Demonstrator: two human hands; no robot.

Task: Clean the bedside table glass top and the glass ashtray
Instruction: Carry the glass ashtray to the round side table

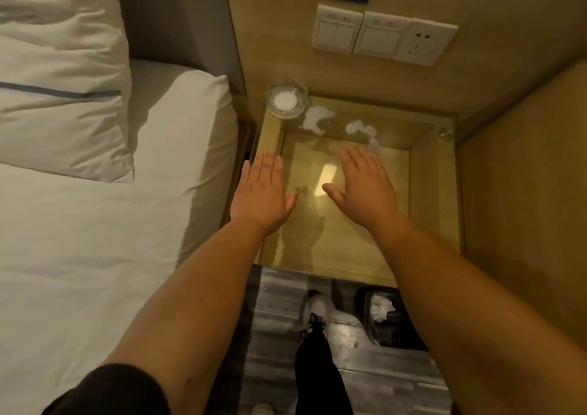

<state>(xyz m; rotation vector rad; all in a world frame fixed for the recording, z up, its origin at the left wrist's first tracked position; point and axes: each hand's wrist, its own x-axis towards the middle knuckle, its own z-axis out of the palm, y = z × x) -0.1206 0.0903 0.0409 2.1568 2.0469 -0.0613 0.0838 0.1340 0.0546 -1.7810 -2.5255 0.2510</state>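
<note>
The bedside table's glass top [320, 243] fills the middle of the head view, with a wooden box frame visible beneath it. White smears or foam patches [317, 119] lie along its far edge. A round glass ashtray [286, 101] with something white in its bowl stands on the far left corner. My left hand [262, 192] lies flat, palm down, over the left edge of the glass, holding nothing. My right hand [365, 182] is spread flat over the middle of the glass, also with nothing in it.
A bed with white sheets [95, 240] and a pillow [60, 75] lies close on the left. Wall switches and a socket [384, 35] sit on the wooden panel behind. A wooden wall closes the right. A waste bin [390, 316] and my shoe [314, 313] are on the floor.
</note>
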